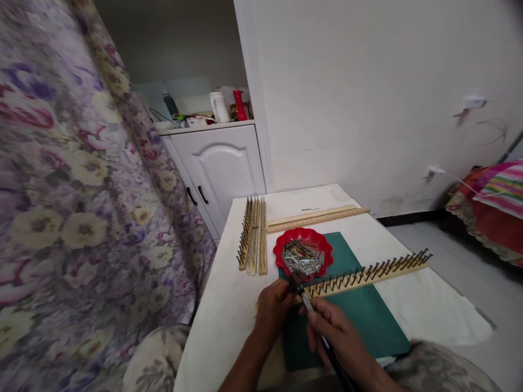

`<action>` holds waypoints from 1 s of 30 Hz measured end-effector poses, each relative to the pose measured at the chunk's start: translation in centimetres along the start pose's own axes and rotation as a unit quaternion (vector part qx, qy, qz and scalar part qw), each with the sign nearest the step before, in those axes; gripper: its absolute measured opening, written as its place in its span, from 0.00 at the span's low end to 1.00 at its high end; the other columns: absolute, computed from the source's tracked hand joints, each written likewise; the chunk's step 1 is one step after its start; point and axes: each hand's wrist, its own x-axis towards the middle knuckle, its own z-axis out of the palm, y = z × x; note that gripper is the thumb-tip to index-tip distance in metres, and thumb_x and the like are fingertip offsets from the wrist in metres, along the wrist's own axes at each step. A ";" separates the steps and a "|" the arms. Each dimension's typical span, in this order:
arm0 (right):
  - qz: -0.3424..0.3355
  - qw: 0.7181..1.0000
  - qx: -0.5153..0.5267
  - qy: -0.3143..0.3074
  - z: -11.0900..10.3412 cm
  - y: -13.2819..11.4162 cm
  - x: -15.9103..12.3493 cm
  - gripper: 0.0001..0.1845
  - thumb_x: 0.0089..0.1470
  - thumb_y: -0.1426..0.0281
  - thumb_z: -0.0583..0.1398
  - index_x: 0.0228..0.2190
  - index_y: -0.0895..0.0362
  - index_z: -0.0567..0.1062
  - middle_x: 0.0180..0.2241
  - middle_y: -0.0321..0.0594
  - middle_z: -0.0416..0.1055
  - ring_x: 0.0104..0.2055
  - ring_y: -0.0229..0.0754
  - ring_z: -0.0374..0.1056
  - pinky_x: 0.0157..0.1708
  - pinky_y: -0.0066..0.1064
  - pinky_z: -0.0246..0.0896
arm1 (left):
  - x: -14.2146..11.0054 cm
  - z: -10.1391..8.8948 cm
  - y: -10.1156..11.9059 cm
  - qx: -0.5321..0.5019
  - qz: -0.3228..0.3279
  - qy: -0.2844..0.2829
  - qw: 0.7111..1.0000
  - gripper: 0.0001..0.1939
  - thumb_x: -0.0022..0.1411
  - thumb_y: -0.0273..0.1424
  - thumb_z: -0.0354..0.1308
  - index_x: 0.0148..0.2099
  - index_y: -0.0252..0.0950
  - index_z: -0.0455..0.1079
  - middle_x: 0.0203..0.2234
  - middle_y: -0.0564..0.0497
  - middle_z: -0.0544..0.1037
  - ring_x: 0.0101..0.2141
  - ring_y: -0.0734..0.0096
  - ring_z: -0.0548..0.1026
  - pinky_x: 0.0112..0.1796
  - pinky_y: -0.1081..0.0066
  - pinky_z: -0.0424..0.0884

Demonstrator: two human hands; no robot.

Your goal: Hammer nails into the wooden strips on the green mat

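My right hand (333, 329) is wrapped around the handle of a hammer (304, 298). The dark hammer head is over the near left end of a wooden strip (376, 276), close to the fingers of my left hand (274, 305). Those fingers are closed together at the strip, and what they pinch is hidden. A row of dark screw-like nails (347, 277) stands upright along the strip, which crosses a green mat (347, 316) at a slant. Just beyond the strip sits a red scalloped bowl (279, 255) full of loose nails (304, 258).
Several nail-studded strips (252, 239) lie together at the left of the white table (223, 305). Bare wooden strips (314, 219) lie near the back, with two loose nails (309, 209) behind them. A floral curtain (90, 190) hangs at the left; a white cabinet (229, 169) stands behind.
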 end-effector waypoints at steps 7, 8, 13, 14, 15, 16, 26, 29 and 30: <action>-0.008 1.000 -0.002 0.011 -0.1 0.3 0.0 0.16 0.54 0.57 0.54 0.35 0.58 0.64 0.14 0.26 0.64 0.08 0.26 0.49 0.08 0.17 0.38 | -0.1 0.1 -0.3 -0.001 0.012 0.003 1.000 0.08 0.53 0.28 0.51 0.22 0.35 0.61 0.20 0.57 0.65 0.24 0.77 0.64 0.26 0.77 0.56; -0.008 1.000 -0.002 0.010 -0.1 0.3 0.0 0.16 0.54 0.57 0.54 0.35 0.58 0.64 0.14 0.26 0.64 0.08 0.26 0.49 0.08 0.17 0.38 | -0.1 0.2 -0.3 0.003 0.012 0.005 1.000 0.08 0.53 0.28 0.51 0.23 0.35 0.61 0.20 0.57 0.65 0.24 0.77 0.64 0.26 0.77 0.56; -0.015 1.000 0.001 -0.001 -0.3 0.3 0.0 0.15 0.55 0.58 0.53 0.35 0.58 0.64 0.14 0.27 0.64 0.07 0.26 0.50 0.07 0.16 0.40 | -0.1 0.2 -0.4 0.008 0.019 0.002 1.000 0.07 0.54 0.27 0.51 0.25 0.35 0.64 0.22 0.56 0.67 0.26 0.76 0.66 0.28 0.76 0.58; -0.020 1.000 0.005 0.002 -0.4 0.2 -0.1 0.15 0.56 0.58 0.53 0.36 0.58 0.64 0.14 0.27 0.65 0.08 0.26 0.50 0.07 0.16 0.40 | -0.2 0.1 -0.4 0.002 0.030 0.000 1.000 0.06 0.55 0.28 0.51 0.27 0.36 0.66 0.24 0.55 0.68 0.27 0.75 0.67 0.29 0.76 0.60; -0.026 1.000 0.008 0.007 -0.5 0.1 -0.3 0.14 0.56 0.59 0.53 0.36 0.58 0.64 0.15 0.27 0.65 0.08 0.26 0.50 0.07 0.16 0.40 | -0.3 -0.1 -0.5 -0.004 0.040 -0.001 0.999 0.05 0.56 0.29 0.51 0.30 0.36 0.67 0.26 0.54 0.69 0.29 0.74 0.68 0.30 0.76 0.61; -0.031 0.999 0.010 0.012 -0.7 -0.1 -0.4 0.14 0.56 0.60 0.53 0.36 0.58 0.64 0.15 0.27 0.65 0.08 0.26 0.51 0.08 0.16 0.40 | -0.5 -0.3 -0.6 -0.007 0.049 0.002 0.999 0.05 0.56 0.30 0.52 0.33 0.37 0.68 0.28 0.53 0.70 0.30 0.74 0.68 0.32 0.75 0.62; -0.061 0.995 0.042 0.070 -2.0 -1.9 -1.8 0.16 0.53 0.58 0.57 0.35 0.58 0.64 0.15 0.28 0.65 0.09 0.25 0.51 0.08 0.15 0.41 | -2.8 -1.7 -2.4 0.100 0.088 0.018 0.991 0.12 0.56 0.33 0.55 0.43 0.38 0.68 0.37 0.47 0.71 0.39 0.62 0.68 0.39 0.64 0.64; -0.059 0.996 0.039 0.057 -2.0 -1.4 -1.9 0.15 0.55 0.58 0.55 0.35 0.58 0.64 0.15 0.28 0.65 0.09 0.25 0.51 0.08 0.15 0.40 | -2.7 -1.2 -2.3 0.101 0.086 0.022 0.991 0.11 0.57 0.33 0.53 0.43 0.38 0.68 0.38 0.47 0.71 0.39 0.63 0.68 0.39 0.64 0.64; -0.058 0.996 0.037 0.052 -2.0 -1.2 -1.9 0.14 0.55 0.59 0.54 0.34 0.58 0.65 0.15 0.28 0.65 0.09 0.25 0.51 0.08 0.15 0.40 | -2.6 -1.0 -2.3 0.102 0.086 0.021 0.991 0.10 0.57 0.33 0.53 0.42 0.38 0.68 0.37 0.47 0.71 0.39 0.62 0.68 0.39 0.63 0.64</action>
